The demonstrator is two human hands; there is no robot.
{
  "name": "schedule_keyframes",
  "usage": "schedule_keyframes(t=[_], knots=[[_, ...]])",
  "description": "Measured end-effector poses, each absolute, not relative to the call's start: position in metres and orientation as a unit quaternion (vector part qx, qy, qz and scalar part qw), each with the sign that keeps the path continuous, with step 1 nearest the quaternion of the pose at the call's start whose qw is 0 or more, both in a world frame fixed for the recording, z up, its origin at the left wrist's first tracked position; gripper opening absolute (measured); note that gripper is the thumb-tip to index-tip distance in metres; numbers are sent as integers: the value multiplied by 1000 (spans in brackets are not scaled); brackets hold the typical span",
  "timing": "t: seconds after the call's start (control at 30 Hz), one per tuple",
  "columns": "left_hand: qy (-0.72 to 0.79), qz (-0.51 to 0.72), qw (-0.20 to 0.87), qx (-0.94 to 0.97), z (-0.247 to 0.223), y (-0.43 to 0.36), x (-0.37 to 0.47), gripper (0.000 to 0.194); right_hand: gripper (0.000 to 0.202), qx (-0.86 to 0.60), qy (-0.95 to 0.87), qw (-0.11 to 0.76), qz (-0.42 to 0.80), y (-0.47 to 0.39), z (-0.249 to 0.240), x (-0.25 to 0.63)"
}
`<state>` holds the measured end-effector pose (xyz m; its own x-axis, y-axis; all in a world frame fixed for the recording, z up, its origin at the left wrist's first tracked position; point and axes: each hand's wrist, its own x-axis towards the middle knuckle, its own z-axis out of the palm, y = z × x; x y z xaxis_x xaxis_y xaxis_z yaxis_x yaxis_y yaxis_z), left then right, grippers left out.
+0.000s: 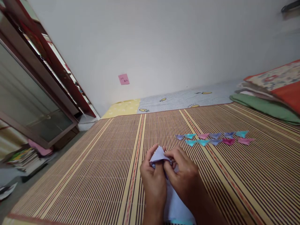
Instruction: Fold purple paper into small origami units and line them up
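Observation:
Between my two hands is a small folded lavender paper (159, 154), a triangle with its point up. My left hand (152, 175) grips its left side, with the thumb inside the lower opening. My right hand (182, 168) pinches its right edge between thumb and fingers. Under my wrists lies a pale lavender sheet (175, 203), with a turquoise edge showing at the bottom. Beyond my right hand, several small folded papers (215, 141) in blue, turquoise, pink and purple form two rows on the striped mat (112, 162).
At the back right are a green folded cloth (264, 107) and an orange patterned one (283, 81). A patterned sheet (173, 101) runs along the wall. One pink note (123, 79) hangs there. Left are a glass-panelled door (30, 90) and stacked books (22, 159).

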<state>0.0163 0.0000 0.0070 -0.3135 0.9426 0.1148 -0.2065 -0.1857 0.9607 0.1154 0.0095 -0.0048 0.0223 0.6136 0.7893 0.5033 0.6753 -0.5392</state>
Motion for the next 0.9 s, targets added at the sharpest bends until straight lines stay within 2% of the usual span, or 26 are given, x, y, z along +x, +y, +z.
schedule_keyframes(t=[0.1, 0.23, 0.4, 0.47, 0.63, 0.73, 0.83, 0.9], knots=[[479, 667, 406, 400, 4, 0, 9, 41, 23, -410, -669, 615, 80, 11, -5, 118], [448, 667, 429, 412, 4, -2, 2, 49, 24, -408, -652, 625, 129, 13, -5, 122], [407, 631, 427, 504, 8, -5, -3, 21, 25, -381, -617, 656, 211, 13, -1, 127], [395, 614, 421, 538, 10, -5, -7, 21, 22, -364, -602, 663, 256, 13, 1, 131], [400, 598, 334, 609, 12, -6, -14, 30, 20, -357, -520, 627, 457, 13, 7, 145], [396, 578, 309, 643, 13, -7, -14, 36, 26, -381, -499, 589, 509, 14, 8, 148], [373, 556, 382, 636, 14, -9, -16, 41, 26, -397, -498, 585, 502, 16, 5, 146], [330, 545, 480, 603, 16, -10, -18, 60, 26, -411, -499, 603, 468, 17, 3, 145]])
